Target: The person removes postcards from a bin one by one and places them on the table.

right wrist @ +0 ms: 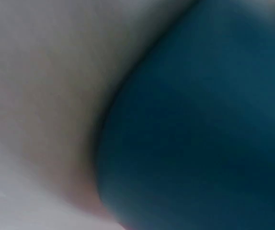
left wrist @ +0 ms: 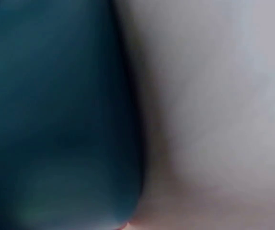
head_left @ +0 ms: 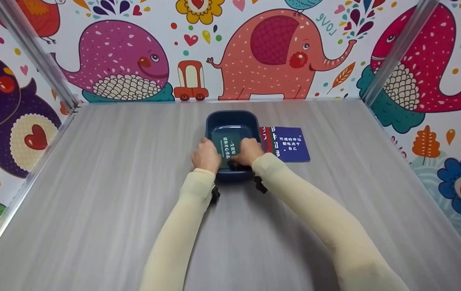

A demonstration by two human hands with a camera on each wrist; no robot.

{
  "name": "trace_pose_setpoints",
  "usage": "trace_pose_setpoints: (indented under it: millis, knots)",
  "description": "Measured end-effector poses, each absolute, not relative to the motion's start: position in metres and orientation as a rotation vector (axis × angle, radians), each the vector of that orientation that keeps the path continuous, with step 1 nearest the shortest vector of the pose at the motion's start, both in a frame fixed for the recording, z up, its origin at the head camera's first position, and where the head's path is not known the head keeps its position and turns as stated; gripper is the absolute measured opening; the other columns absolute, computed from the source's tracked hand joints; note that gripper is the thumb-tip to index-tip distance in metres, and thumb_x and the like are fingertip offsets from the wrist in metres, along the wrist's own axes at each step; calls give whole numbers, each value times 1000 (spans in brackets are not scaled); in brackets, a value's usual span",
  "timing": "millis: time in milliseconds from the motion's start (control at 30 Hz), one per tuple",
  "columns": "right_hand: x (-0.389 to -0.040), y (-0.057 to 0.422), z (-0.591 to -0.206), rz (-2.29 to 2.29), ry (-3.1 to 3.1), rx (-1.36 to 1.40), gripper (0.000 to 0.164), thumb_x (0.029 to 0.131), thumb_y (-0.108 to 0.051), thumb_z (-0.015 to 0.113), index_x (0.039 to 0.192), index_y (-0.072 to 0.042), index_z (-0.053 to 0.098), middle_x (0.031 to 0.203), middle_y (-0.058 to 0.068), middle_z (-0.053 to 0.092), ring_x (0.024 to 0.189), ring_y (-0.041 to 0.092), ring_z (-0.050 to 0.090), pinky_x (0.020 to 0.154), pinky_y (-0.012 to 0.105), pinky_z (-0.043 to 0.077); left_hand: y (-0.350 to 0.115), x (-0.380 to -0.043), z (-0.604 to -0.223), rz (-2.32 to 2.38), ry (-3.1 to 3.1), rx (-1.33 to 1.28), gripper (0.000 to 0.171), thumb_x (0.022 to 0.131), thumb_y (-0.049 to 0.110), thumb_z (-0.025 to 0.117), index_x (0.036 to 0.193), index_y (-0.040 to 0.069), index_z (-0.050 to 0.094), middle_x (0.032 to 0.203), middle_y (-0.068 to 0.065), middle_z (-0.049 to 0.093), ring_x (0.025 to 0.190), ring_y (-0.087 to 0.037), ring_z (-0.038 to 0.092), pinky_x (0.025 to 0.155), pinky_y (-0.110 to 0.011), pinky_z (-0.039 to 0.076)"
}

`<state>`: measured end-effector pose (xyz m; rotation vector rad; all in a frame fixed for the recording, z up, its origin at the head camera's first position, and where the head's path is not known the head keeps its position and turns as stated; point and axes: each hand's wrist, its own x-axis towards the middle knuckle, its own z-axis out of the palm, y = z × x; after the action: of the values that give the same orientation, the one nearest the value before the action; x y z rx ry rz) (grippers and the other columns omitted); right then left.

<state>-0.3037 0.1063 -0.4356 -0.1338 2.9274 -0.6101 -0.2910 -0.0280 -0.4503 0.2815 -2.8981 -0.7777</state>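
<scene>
A dark blue plastic basin (head_left: 233, 117) sits near the far side of the table. Inside it lies a dark green card or booklet (head_left: 229, 140) with white lettering, partly covered by the hands. My left hand (head_left: 206, 155) grips the basin's left rim with curled fingers. Across the basin, my right hand (head_left: 250, 151) holds the right rim, its thumb reaching inward over the green card. The undersides of both hands are hidden. Blurred close-ups of the basin wall (left wrist: 65, 110) fill much of the left wrist view, and the wall (right wrist: 190, 124) also fills the right wrist view.
A blue booklet (head_left: 293, 143) with white lettering and a red strip lies flat just right of the basin. Cartoon-printed panels (head_left: 192, 44) edge the grey wood-grain table (head_left: 105, 194) at the back and sides.
</scene>
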Motion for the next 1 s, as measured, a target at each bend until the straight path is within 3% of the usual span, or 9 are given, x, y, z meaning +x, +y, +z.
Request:
trace_pose_setpoints:
  millis: [267, 633, 1000]
  knots:
    - [-309, 106, -445, -601, 2931, -173, 56, 80, -32, 82, 117, 7, 68, 114, 23, 72, 104, 35, 70, 97, 47, 54, -27, -291, -449, -782, -2930, 291, 44, 91, 11, 67, 129, -6, 54, 114, -21, 71, 101, -38, 71, 87, -51, 56]
    - [-307, 108, -443, -692, 2937, -124, 55, 77, -30, 85, 114, 6, 68, 109, 20, 73, 95, 31, 69, 91, 46, 56, -27, -293, -449, -788, -2944, 296, 44, 91, 11, 66, 130, -6, 53, 116, -20, 70, 102, -38, 71, 88, -50, 56]
    - [-304, 108, -440, -748, 2977, -48, 33, 85, -20, 78, 105, 6, 72, 104, 20, 74, 92, 30, 69, 87, 46, 55, -27, -293, -449, -759, -2936, 311, 40, 92, 11, 64, 128, -5, 55, 116, -21, 70, 102, -37, 71, 88, -49, 56]
